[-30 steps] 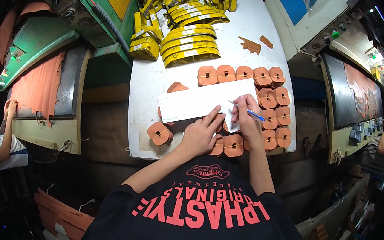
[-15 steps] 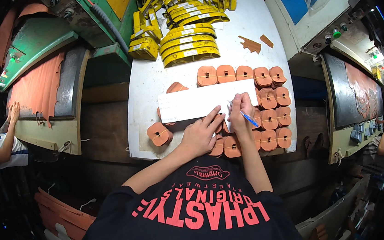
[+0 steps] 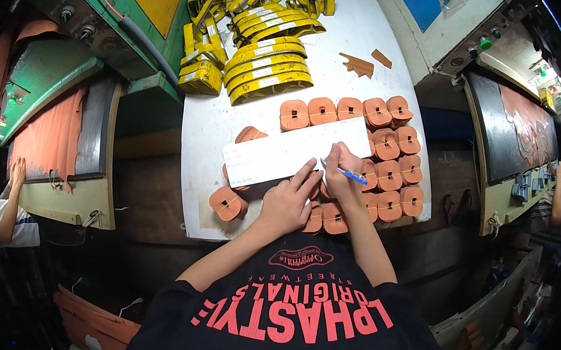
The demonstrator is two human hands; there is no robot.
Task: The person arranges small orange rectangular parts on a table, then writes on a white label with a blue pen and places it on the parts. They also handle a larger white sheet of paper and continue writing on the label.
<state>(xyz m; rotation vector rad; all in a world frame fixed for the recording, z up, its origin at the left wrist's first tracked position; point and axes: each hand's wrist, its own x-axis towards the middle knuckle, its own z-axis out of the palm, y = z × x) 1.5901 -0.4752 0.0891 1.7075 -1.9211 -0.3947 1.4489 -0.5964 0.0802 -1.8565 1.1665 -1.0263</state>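
My right hand (image 3: 343, 174) is closed around a blue pen (image 3: 351, 176); the fingers are curled tight on the barrel and the pen's free end points toward 3 o'clock. The tip end is hidden under my fingers, so I cannot tell whether it touches the paper. The right forearm runs up from 5 o'clock, elbow low near my black shirt (image 3: 294, 318), wrist bent slightly inward.

My left hand (image 3: 288, 203) lies flat, palm down, fingers spread and extended toward 1 o'clock. The fingertips press on the lower edge of a long white paper strip (image 3: 289, 154). This hand grips nothing; it only bears down. The left forearm comes in from 7 o'clock. The two hands sit just beside each other, thumb side to thumb side, not clasped.

The white paper strip lies tilted across the white table (image 3: 211, 121), its right end higher, toward 2 o'clock. It rests on top of several orange leather pieces (image 3: 388, 175), which are laid in rows at 12 and 3 o'clock of my hands. One separate orange piece (image 3: 227, 202) sits at 9 o'clock of my left hand, near the table's front edge.

At 12 o'clock, well apart from the hands, yellow curved bands (image 3: 267, 72) are stacked. Two small brown scraps (image 3: 358, 64) lie toward 1 o'clock. A green machine (image 3: 106, 16) stands at 10 o'clock. Another person's arm (image 3: 11, 196) shows at 9 o'clock, far off.
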